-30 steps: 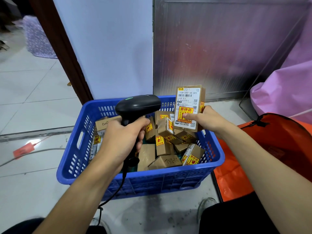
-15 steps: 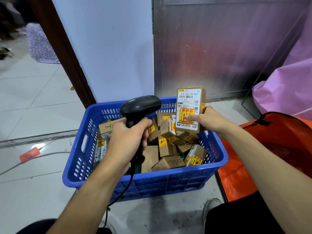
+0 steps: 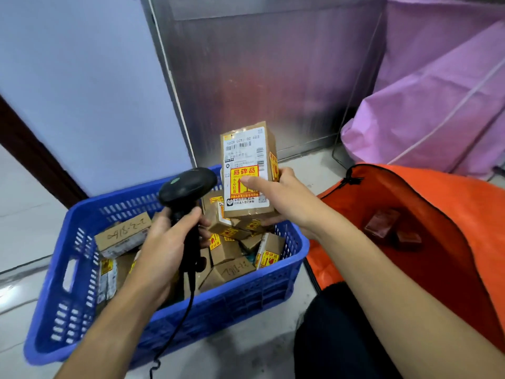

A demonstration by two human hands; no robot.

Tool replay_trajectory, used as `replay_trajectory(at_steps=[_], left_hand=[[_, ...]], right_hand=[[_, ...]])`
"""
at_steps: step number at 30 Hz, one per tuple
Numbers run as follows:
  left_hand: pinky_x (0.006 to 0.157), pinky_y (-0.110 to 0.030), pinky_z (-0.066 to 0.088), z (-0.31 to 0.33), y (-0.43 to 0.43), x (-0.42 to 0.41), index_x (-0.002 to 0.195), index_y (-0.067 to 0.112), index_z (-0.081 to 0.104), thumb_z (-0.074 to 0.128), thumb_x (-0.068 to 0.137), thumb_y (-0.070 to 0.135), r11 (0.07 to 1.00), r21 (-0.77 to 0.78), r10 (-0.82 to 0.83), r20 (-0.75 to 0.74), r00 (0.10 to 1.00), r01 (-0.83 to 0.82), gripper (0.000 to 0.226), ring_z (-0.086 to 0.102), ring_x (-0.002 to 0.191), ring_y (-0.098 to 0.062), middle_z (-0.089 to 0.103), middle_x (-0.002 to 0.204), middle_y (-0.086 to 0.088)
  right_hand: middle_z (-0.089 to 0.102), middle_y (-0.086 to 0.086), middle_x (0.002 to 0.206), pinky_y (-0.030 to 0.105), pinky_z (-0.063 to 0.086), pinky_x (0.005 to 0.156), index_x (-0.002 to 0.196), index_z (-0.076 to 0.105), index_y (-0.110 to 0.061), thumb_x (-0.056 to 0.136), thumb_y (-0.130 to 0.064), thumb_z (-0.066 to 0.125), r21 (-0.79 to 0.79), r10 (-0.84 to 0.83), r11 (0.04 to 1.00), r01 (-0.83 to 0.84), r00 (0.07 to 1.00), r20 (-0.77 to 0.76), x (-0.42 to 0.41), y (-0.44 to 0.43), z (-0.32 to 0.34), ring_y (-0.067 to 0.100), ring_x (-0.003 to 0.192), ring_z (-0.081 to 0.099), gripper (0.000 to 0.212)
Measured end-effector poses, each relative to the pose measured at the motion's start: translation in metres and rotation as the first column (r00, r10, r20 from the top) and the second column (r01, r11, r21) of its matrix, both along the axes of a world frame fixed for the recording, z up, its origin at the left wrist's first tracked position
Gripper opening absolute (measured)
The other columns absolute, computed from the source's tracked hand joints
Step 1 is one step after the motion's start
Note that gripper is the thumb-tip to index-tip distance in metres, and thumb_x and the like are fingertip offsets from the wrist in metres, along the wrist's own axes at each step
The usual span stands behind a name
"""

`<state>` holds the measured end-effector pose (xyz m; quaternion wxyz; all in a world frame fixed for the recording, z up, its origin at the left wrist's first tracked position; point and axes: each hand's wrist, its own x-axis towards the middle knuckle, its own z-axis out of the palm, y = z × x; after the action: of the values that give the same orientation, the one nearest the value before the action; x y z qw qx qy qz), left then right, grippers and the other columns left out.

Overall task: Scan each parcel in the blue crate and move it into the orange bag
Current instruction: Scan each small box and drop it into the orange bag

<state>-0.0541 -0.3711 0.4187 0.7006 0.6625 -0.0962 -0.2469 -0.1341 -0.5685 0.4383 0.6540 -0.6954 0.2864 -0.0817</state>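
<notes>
Left hand (image 3: 166,242) curled round the scanner (image 3: 188,184), right hand (image 3: 287,203) gripping a labelled parcel (image 3: 246,149) upright over the blue crate (image 3: 246,291)'s far corner, scanner at its nine o'clock; orange bag (image 3: 451,203) at three o'clock

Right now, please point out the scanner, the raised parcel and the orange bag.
scanner (image 3: 188,184): head view, on its black head.
raised parcel (image 3: 243,150): head view, on its white shipping label.
orange bag (image 3: 464,206): head view, on its outer orange wall.

Crate (image 3: 232,302) (parcels (image 3: 123,237) inside) left of bag (image 3: 451,192).
</notes>
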Motion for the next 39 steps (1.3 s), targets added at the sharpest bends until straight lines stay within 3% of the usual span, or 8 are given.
replay_trajectory(at_steps=[4,8,20,23,28,34,37,39], left_hand=[[0.087,-0.046,0.056,-0.005,-0.022,-0.003,0.114,0.018,0.067,0.059,0.101,0.027,0.998,0.039,-0.058,-0.026,0.998,0.059,0.018,0.072,0.093,-0.028,0.078,0.094,-0.009],[0.090,-0.054,0.056,-0.022,-0.060,-0.007,0.119,0.016,0.066,0.062,0.098,0.032,0.981,0.108,-0.150,-0.074,0.986,0.158,0.027,0.074,0.088,-0.027,0.078,0.101,-0.016],[0.056,-0.038,0.049,-0.090,-0.139,-0.016,0.109,0.008,0.066,0.061,0.100,0.029,0.941,0.163,-0.260,-0.222,0.940,0.298,0.024,0.062,0.057,-0.022,0.071,0.080,-0.013],[0.060,-0.036,0.046,-0.104,-0.153,-0.021,0.102,0.012,0.070,0.060,0.102,0.033,0.925,0.216,-0.280,-0.171,0.945,0.314,0.023,0.060,0.058,-0.022,0.074,0.082,-0.015],[0.062,-0.037,0.047,-0.129,-0.166,-0.028,0.103,0.011,0.072,0.059,0.103,0.036,0.902,0.293,-0.305,-0.083,0.949,0.316,0.028,0.057,0.055,-0.021,0.077,0.084,-0.017],[0.085,-0.050,0.054,-0.151,-0.161,-0.032,0.104,0.014,0.073,0.058,0.102,0.045,0.916,0.330,-0.222,-0.052,0.974,0.227,0.035,0.066,0.070,-0.025,0.078,0.079,-0.011],[0.092,-0.059,0.053,-0.156,-0.153,-0.034,0.098,0.020,0.075,0.062,0.083,0.074,0.912,0.345,-0.226,-0.030,0.974,0.223,0.058,0.067,0.076,-0.027,0.078,0.082,-0.010],[0.086,-0.061,0.056,-0.157,-0.146,-0.033,0.100,0.027,0.076,0.063,0.060,0.094,0.907,0.355,-0.227,-0.040,0.973,0.226,0.079,0.068,0.079,-0.027,0.078,0.086,-0.009]], right_hand=[[0.076,-0.001,0.112,0.039,0.065,0.063,0.135,0.046,-0.017,0.093,-0.046,0.072,0.190,-0.146,0.973,0.132,0.987,0.062,-0.036,-0.012,-0.015,0.015,0.088,0.078,0.058],[0.080,0.000,0.102,0.044,0.066,0.070,0.130,0.049,-0.019,0.094,-0.042,0.072,0.296,-0.300,0.909,0.294,0.954,-0.025,-0.072,-0.027,-0.064,0.021,0.083,0.079,0.049],[0.078,0.010,0.107,0.036,0.062,0.088,0.128,0.053,-0.003,0.087,-0.011,0.079,0.334,-0.603,0.652,0.681,0.732,-0.317,-0.164,-0.075,-0.236,0.021,0.093,0.078,0.049],[0.079,0.016,0.107,0.037,0.061,0.091,0.126,0.062,0.001,0.088,-0.022,0.079,0.466,-0.613,0.554,0.690,0.717,-0.332,-0.178,-0.092,-0.261,0.027,0.099,0.077,0.047],[0.079,0.012,0.104,0.041,0.062,0.074,0.109,0.069,-0.028,0.094,-0.052,0.065,0.394,-0.597,0.557,0.731,0.682,-0.422,-0.198,-0.114,-0.295,0.030,0.080,0.073,0.029],[0.065,0.010,0.082,0.029,0.051,0.054,0.107,0.066,-0.017,0.093,-0.067,0.056,0.244,-0.679,0.488,0.838,0.540,-0.497,-0.216,-0.154,-0.328,0.019,0.055,0.057,0.053],[0.062,0.007,0.074,0.029,0.050,0.058,0.103,0.065,-0.016,0.097,-0.061,0.055,0.295,-0.696,0.433,0.852,0.524,-0.491,-0.219,-0.174,-0.336,0.018,0.059,0.055,0.047],[0.067,0.010,0.095,0.032,0.051,0.063,0.114,0.062,-0.020,0.100,-0.052,0.055,0.383,-0.715,0.393,0.836,0.540,-0.444,-0.213,-0.183,-0.336,0.021,0.070,0.063,0.036]])
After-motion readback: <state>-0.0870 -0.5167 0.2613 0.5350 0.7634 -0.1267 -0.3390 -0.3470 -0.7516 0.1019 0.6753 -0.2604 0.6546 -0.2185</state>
